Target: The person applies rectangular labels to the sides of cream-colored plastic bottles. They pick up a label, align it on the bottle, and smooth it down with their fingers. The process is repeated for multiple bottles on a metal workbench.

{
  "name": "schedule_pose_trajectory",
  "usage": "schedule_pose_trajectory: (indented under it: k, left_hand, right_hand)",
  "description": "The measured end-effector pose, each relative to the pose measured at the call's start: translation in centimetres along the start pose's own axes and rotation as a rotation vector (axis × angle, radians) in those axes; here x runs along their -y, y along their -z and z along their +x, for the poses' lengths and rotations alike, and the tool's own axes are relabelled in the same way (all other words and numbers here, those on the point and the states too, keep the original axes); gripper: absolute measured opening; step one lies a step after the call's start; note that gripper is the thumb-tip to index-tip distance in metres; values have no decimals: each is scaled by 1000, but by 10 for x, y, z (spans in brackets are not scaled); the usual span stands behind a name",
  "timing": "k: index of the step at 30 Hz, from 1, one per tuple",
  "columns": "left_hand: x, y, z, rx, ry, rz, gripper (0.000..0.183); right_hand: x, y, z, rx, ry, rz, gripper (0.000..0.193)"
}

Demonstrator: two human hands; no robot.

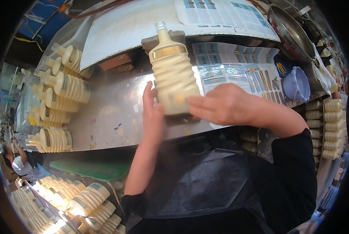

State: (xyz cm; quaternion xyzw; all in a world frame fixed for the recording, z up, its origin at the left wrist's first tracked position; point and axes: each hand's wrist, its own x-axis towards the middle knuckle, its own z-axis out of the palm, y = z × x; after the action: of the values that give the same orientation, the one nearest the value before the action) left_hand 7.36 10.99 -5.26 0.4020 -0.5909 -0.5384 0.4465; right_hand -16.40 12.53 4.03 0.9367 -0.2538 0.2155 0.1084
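A cream-coloured bottle [173, 74] with a spiral-ribbed body, a clear threaded mouth and a gold band below the shoulder lies with its neck on a grey notched block [149, 42]. My left hand [153, 117] is at the bottle's lower left side, its fingers apart and partly blurred. From the right, my right hand [221, 104] reaches the lower body with fingertips pressed together at the bottle's front. A small yellow patch [179, 98] shows on the bottle beside those fingertips. Whatever the right fingers pinch is too blurred to make out.
Several similar bottles [67, 86] lie stacked at the table's left, with more [90, 199] at lower left. Sticker sheets [217, 58] lie at right, near a lilac bucket [296, 84]. A white board [123, 27] and large metal pan [291, 33] are farther back.
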Motion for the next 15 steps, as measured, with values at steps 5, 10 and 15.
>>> schedule_pose_trajectory:
  k: [5,10,15]
  left_hand:
    - [-1,-12,9,-134,152,-14,74]
    - [8,-25,6,-244,49,54,67]
    - [3,-28,10,-293,63,108,64]
  right_hand:
    - [-8,-6,-26,90,43,-27,25]
    - [-16,-21,-43,8,-25,14,27]
    - [-12,-41,-54,-105,-137,99,26]
